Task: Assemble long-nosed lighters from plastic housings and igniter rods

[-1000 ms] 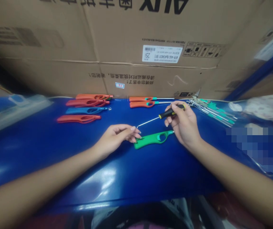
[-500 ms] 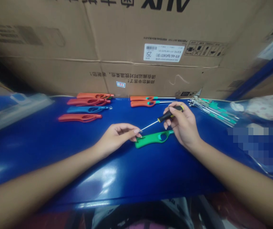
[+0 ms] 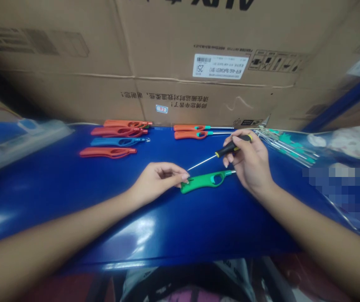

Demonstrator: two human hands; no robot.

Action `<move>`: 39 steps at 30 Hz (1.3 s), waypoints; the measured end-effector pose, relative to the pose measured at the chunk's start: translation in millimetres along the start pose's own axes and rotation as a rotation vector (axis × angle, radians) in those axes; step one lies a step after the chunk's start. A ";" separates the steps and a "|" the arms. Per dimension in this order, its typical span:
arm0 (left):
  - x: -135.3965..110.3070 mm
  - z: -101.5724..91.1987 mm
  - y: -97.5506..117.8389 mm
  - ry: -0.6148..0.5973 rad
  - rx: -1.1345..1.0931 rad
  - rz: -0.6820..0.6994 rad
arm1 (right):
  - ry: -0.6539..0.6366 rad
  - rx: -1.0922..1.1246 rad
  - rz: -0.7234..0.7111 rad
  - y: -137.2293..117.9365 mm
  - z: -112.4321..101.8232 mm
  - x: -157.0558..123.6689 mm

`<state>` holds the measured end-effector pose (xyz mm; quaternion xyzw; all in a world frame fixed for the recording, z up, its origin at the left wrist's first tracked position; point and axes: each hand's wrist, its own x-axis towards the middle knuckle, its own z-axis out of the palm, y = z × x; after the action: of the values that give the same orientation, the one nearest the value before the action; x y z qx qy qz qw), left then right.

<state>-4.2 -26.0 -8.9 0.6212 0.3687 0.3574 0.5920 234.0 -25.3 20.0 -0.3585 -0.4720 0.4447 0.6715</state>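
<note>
My right hand (image 3: 251, 157) is closed round the black and yellow handle of a screwdriver (image 3: 230, 147), its thin shaft slanting down to the left. Thumb and fingertips pinched, my left hand (image 3: 161, 178) is at the screwdriver's tip; anything between those fingertips is too small to make out. Just below the shaft lies a green gas lighter (image 3: 198, 183) with a teal trigger, flat on the blue table (image 3: 173, 235). Its handle end is by my left fingertips, and its metal nozzle runs behind my right hand.
At the back left lie several red, orange and blue lighter bodies (image 3: 113, 141). Two orange lighters (image 3: 189, 134) with metal nozzles are at the back middle. Metal rods with teal parts (image 3: 293, 149) are heaped at right. A cardboard box (image 3: 85, 96) walls off the back.
The screwdriver's tip has drawn slightly away from my left fingertips, with my right hand a little further right. The whole view has shifted slightly.
</note>
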 end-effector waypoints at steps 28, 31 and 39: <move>-13.0 1.9 -1.8 -0.207 0.584 0.439 | -0.334 -0.444 -0.419 -18.5 -0.6 -21.5; -13.6 1.5 -1.7 -0.247 0.606 0.452 | -0.364 -0.454 -0.500 -19.8 4.0 -25.8; -13.7 1.3 -1.5 -0.317 0.610 0.434 | -0.507 -0.452 -0.516 -14.7 7.1 -34.5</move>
<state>-9.6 -38.6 -10.5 0.8792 0.2224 0.2480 0.3406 225.6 -62.2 24.5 -0.2461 -0.7819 0.2215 0.5282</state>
